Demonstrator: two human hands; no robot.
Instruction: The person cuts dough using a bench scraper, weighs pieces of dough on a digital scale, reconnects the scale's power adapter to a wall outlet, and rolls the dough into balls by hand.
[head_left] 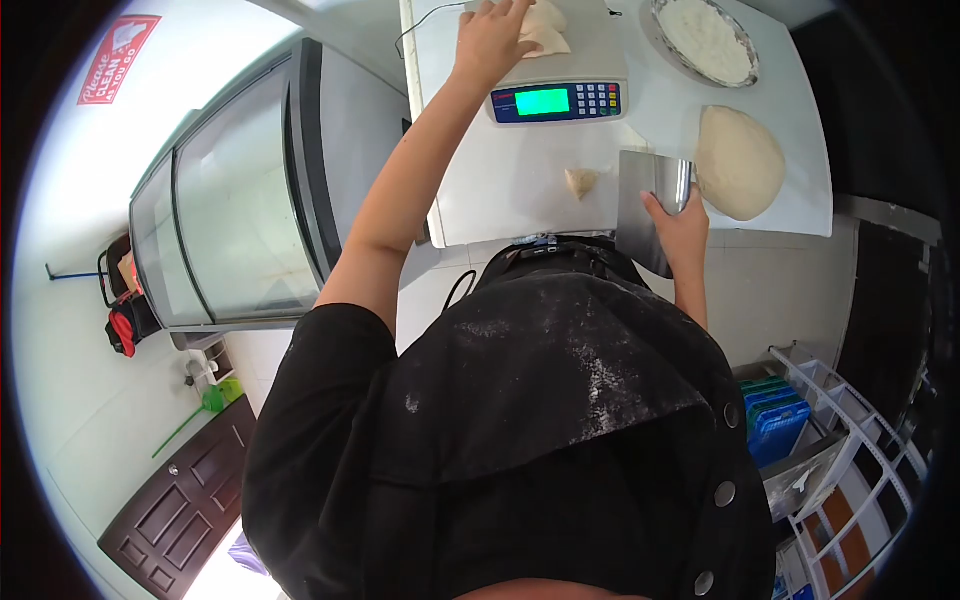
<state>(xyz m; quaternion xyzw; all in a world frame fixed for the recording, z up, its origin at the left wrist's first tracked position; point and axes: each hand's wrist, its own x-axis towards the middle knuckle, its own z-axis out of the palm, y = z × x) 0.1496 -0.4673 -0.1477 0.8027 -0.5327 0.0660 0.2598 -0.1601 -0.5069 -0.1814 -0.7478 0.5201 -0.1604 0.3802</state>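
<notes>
On the platform of a digital scale (600, 68) lies a pale piece of dough (545, 30). My left hand (490, 45) is at its left side, thumb and fingers around its edge; the fingertips are partly cut off by the top of the view. My right hand (684, 232) grips a metal dough scraper (638, 200), its wide blade hanging at the table's near edge. Just right of the scraper rests a large smooth lump of dough (742, 163). A small scrap of dough (580, 182) sits between the scale and me.
A bowl of white flour (706, 42) stands at the back right of the white table (480, 190). To the left is a glass-fronted cabinet (240, 190). A white rack (850, 440) with blue containers (778, 425) stands at the lower right.
</notes>
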